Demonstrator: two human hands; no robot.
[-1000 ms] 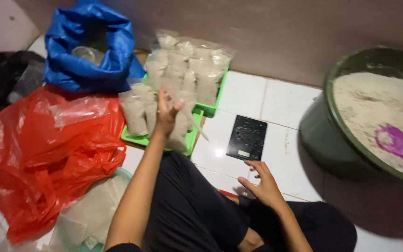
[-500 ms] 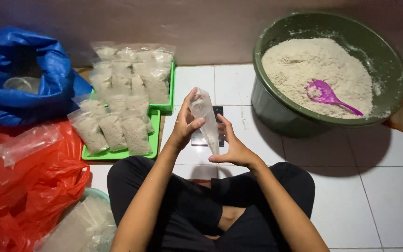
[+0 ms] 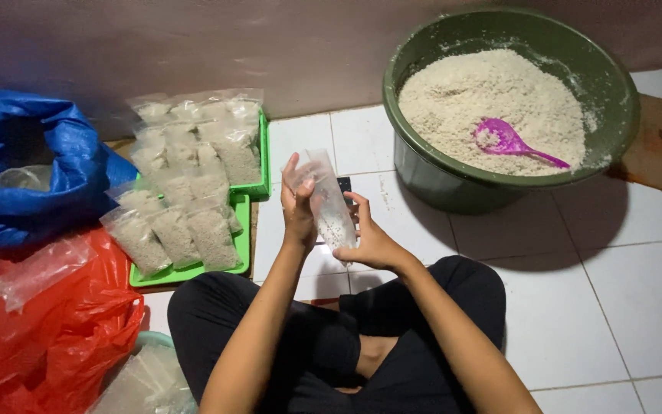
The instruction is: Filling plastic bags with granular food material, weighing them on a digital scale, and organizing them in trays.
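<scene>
Both my hands hold one small clear plastic bag (image 3: 329, 201) upright in front of me, above my crossed legs. My left hand (image 3: 298, 201) grips its left side near the top, fingers raised. My right hand (image 3: 369, 238) cups its lower right side. The bag looks nearly empty, with a few grains inside. A dark flat scale (image 3: 344, 185) lies on the tile, mostly hidden behind the bag.
A green basin (image 3: 614, 138) of pale grain with a purple scoop (image 3: 509, 141) stands at the upper right. Green trays (image 3: 240, 238) with several filled bags (image 3: 193, 192) lie at the left. A blue sack (image 3: 32, 172) and red plastic bag (image 3: 47, 337) sit further left.
A second ago my left hand was on the filled bags in the tray and my right hand was by the scale. Both now hold a clear bag; the view has swung right toward the basin.
</scene>
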